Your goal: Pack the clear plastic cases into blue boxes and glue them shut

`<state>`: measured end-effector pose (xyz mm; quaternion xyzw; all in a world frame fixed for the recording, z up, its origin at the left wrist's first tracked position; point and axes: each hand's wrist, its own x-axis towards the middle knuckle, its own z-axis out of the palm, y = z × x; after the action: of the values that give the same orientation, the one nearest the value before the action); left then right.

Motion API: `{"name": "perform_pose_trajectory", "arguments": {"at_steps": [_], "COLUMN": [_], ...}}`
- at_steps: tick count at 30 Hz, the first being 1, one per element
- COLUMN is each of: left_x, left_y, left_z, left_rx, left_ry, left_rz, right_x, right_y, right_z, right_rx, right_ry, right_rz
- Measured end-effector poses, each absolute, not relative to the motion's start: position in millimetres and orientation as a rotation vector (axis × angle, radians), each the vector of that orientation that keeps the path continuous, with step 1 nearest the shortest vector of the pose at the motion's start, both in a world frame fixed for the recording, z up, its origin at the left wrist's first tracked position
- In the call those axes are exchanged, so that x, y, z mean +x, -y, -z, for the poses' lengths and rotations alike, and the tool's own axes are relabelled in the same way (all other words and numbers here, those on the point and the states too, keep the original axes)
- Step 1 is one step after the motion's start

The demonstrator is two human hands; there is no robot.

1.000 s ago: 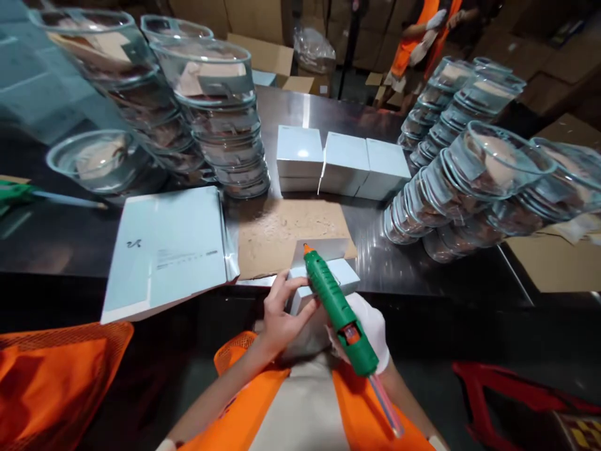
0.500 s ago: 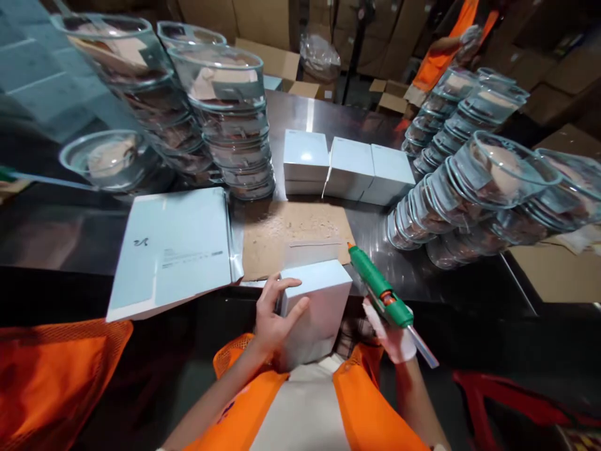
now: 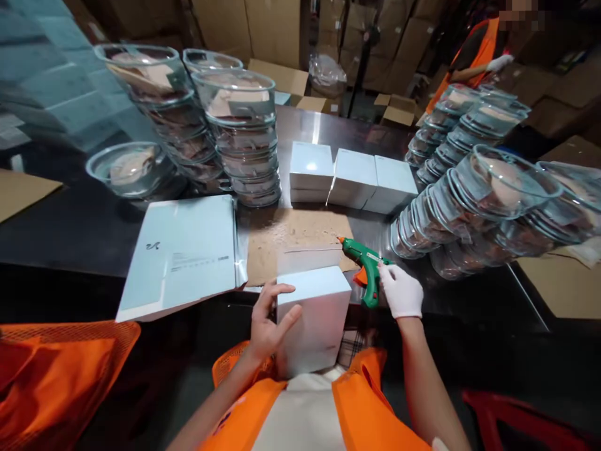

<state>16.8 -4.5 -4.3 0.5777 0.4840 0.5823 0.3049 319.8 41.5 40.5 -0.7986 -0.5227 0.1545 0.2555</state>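
A plain white box (image 3: 313,326) stands upright at the near edge of the table, its broad, smooth side facing the person and a narrow flap (image 3: 312,259) opened out beyond the far edge of its top; the bare left hand (image 3: 268,322) holds it at the left edge, thumb on the broad side. Just right of the flap is a green glue gun (image 3: 365,260) with an orange nozzle and trigger, its tip pointing left and away, its handle toward the person, and its back end touched by the gloved right hand (image 3: 401,291).
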Motion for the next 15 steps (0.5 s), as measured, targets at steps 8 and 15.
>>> {"name": "perform_pose_trajectory", "arguments": {"at_steps": [8,15], "left_x": [22,19], "left_y": [0,-9], "left_z": [6,12], "left_rx": [1.509,1.256], "left_ry": [-1.122,-0.882], "left_rz": [-1.496,-1.680], "right_x": [255,279], "right_y": [-38,-27], "right_z": [-53,-46], "right_rx": [-1.160,-0.837], "right_ry": [0.993,1.498], "right_rz": [-1.569,-1.536]}}
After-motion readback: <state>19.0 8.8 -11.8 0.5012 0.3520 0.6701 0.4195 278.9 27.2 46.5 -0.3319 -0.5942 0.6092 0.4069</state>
